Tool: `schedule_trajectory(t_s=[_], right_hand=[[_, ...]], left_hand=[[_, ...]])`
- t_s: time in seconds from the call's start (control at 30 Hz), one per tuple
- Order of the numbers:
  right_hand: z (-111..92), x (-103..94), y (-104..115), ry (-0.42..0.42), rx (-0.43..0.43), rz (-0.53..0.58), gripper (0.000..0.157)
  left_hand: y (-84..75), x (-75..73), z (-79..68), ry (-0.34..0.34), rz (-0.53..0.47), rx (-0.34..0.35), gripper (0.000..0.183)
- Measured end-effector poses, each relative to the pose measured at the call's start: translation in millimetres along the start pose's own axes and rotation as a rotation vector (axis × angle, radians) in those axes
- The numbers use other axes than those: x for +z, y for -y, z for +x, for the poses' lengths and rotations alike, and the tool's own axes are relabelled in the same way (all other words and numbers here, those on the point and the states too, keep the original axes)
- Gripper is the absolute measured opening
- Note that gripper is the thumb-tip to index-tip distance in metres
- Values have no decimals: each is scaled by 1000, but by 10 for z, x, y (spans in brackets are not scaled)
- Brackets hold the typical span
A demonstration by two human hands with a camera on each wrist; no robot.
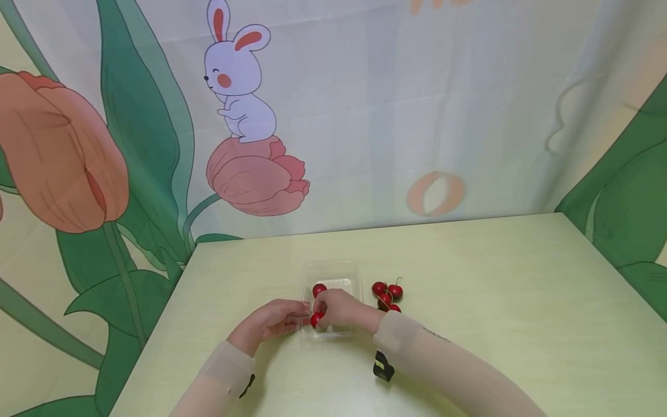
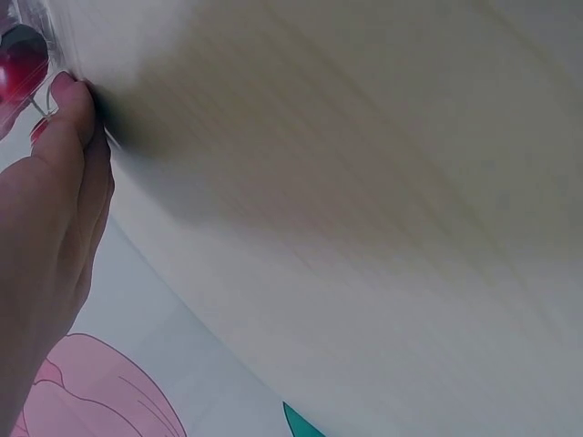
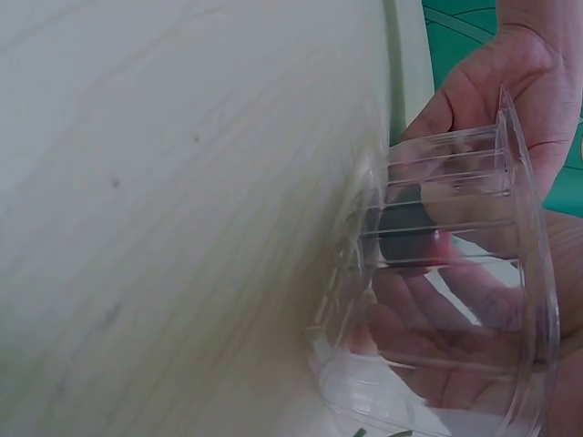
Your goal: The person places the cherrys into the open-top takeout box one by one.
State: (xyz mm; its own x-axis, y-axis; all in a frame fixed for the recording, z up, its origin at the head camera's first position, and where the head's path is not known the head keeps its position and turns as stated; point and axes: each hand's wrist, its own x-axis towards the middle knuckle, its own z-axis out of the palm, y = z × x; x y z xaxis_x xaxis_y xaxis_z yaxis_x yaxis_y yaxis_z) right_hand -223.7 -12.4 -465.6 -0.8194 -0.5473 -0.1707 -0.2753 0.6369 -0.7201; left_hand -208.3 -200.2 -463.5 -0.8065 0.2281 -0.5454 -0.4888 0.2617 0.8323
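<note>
A clear plastic box (image 1: 346, 285) stands on the table. Inside it, my right hand (image 1: 340, 308) pinches a red cherry (image 1: 315, 320) between thumb and fingers, close to the left wall. Another cherry (image 1: 319, 289) lies farther back in the box. My left hand (image 1: 278, 318) rests its fingertips against the outside of the box's left wall, its fingers fairly straight in the left wrist view. Through the ribbed box wall (image 3: 528, 273) in the right wrist view, fingers and a dark red cherry (image 3: 407, 228) show.
Just right of the box lies a small cluster of cherries (image 1: 395, 291) with stems, partly hidden behind my right forearm. A printed cloth (image 1: 359, 116) with a rabbit and tulips hangs along the back edge of the pale table (image 1: 495, 301).
</note>
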Motion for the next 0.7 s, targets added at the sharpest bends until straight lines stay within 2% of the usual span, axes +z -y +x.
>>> schedule_trajectory(t_s=[0.4,0.7], right_hand=[[5,-15,2,-2,3,-7,21],[-7,-16,9,2,2,14,24]], left_hand=[[-7,-4,23,-1,-21,2,23],[-9,11,13,-25,-23,-17,29]])
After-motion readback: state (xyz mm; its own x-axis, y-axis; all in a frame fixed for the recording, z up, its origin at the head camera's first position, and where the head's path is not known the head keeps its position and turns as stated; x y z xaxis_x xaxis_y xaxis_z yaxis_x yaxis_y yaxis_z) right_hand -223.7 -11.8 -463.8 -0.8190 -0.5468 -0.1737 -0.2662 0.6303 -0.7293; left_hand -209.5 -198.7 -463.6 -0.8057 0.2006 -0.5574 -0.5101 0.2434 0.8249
